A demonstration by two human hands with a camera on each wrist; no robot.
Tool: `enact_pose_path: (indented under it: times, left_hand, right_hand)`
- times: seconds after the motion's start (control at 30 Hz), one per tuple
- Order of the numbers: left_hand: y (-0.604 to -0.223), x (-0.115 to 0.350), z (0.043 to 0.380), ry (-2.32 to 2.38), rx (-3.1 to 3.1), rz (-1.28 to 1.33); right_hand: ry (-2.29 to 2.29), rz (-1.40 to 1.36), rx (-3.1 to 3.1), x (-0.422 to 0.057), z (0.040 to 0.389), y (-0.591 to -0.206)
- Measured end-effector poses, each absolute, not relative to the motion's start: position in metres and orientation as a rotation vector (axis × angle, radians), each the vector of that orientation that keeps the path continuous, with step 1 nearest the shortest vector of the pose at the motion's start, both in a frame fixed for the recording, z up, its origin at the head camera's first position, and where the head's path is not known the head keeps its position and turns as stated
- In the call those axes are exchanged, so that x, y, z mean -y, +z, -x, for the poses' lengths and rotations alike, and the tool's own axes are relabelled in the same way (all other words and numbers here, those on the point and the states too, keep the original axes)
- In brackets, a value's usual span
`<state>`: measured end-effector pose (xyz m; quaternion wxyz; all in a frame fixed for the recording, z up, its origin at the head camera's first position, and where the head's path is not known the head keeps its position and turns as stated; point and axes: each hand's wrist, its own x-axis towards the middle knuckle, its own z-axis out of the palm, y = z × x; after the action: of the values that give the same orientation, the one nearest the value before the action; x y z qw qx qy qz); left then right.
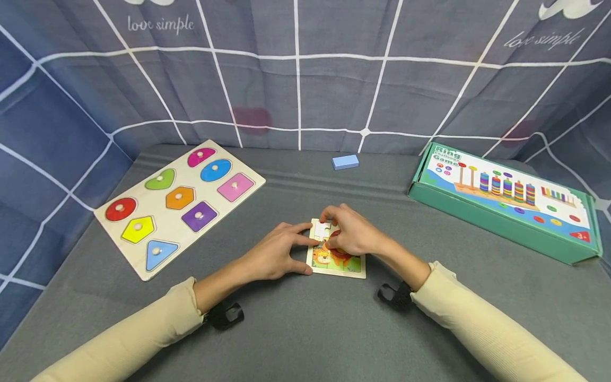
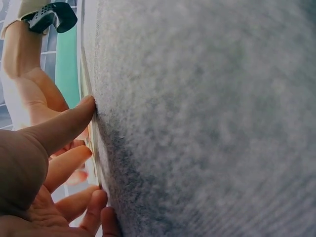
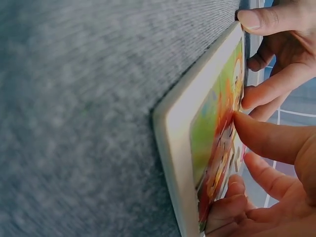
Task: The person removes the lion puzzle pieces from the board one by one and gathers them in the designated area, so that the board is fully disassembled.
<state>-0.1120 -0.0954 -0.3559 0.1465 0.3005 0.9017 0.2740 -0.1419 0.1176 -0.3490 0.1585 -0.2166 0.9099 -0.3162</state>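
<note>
The left hand (image 1: 274,252), fingers spread, touches the left edge of the puzzle (image 1: 322,258) on the tabletop (image 1: 310,329). The right hand (image 1: 352,232) bends over its upper part, beside a pale gap (image 1: 322,229); whether it pinches anything I cannot tell. Probably a piece is being fitted, which calls for aligning, then pressing flush. Beyond lie the shape board (image 1: 167,223) leftward, game box (image 1: 508,204) rightward, blue block (image 1: 345,162) ahead.

The left sleeve (image 1: 138,330) and right sleeve (image 1: 491,321) are long and pale cream, the right one finely ribbed, both ending in slightly rumpled cuffs. A black left wrist mount (image 1: 218,317) and matching right wrist mount (image 1: 403,297) show squared, open loop-like ends.
</note>
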Motion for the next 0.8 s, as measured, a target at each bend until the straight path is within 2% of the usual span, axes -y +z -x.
enact_pose_path:
  times: [0.5, 0.8]
  left_hand:
    - [-0.3553, 0.0953, 0.1123, 0.807, -2.589, -0.853]
    - [-0.3560, 0.0942, 0.1120, 0.807, -2.593, -0.848]
  right_hand:
    - [-0.797, 0.626, -2.718, -0.1086, 0.1416, -0.3448]
    - [-0.701, 0.745, -2.751, -0.1103, 0.1376, -0.3436]
